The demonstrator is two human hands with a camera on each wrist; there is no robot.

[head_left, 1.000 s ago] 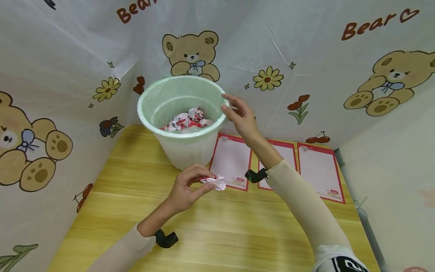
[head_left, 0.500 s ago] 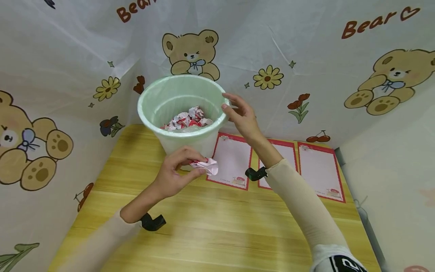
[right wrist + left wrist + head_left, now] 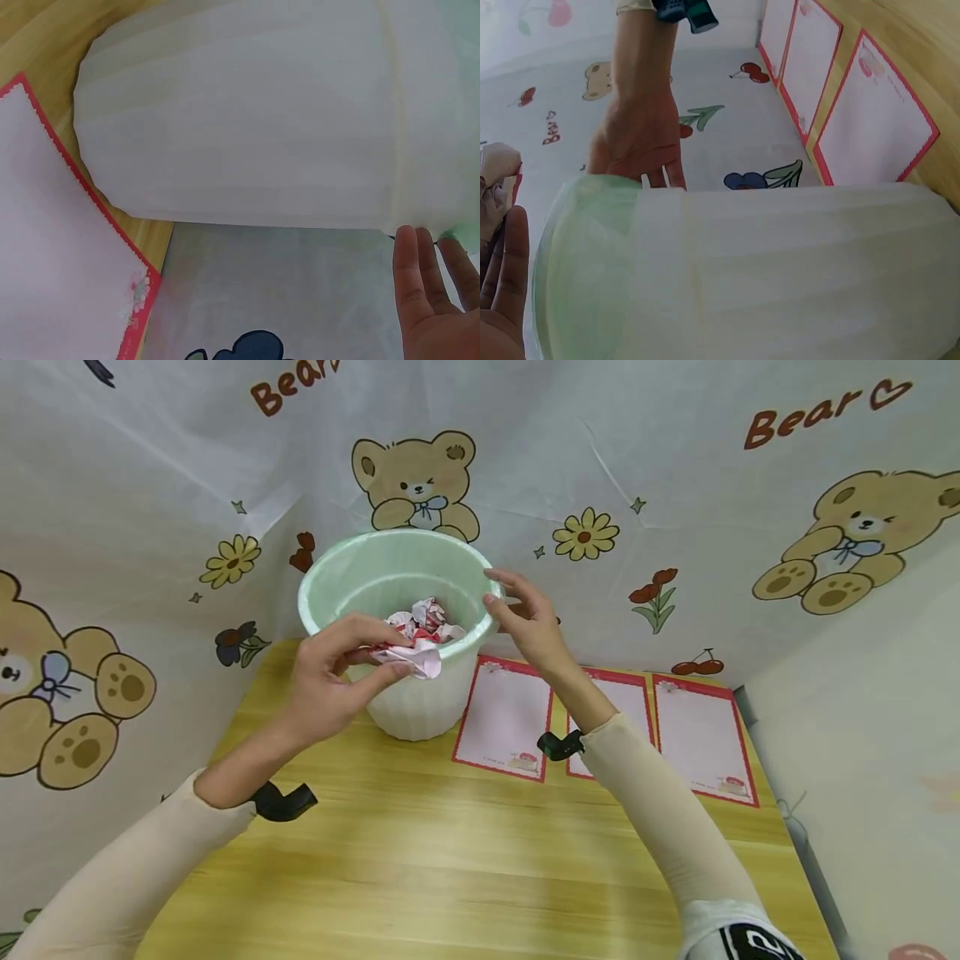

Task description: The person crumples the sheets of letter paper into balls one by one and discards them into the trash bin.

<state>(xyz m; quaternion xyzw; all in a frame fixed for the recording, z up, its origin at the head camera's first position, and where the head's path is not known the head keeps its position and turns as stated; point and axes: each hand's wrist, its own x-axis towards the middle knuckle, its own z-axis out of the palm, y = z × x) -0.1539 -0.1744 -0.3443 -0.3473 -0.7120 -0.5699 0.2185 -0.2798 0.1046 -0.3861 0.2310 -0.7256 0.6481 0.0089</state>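
In the head view, my left hand (image 3: 330, 672) pinches a crumpled ball of white and red paper (image 3: 420, 658) between thumb and fingers, over the near rim of a pale green bin (image 3: 420, 706). The left wrist view shows the paper ball (image 3: 499, 169) at its left edge, above the bin's mouth. My right hand (image 3: 528, 622) touches the bin's right rim with its thumb and fingertips. Its fingers (image 3: 409, 262) look fairly straight against the outside of the rim. Several crumpled papers (image 3: 429, 612) lie inside the bin, partly hidden by my left hand.
Three sheets with red borders lie in a row right of the bin: the nearest sheet (image 3: 502, 718), a middle sheet (image 3: 615, 693) partly behind my right arm, and an outer sheet (image 3: 705, 739). The wooden table (image 3: 450, 852) meets a bear-print cloth (image 3: 517, 468) behind.
My left hand has moved up and to the left with the crumpled paper, from above the table to the bin's near rim. My right hand has stayed at the rim.
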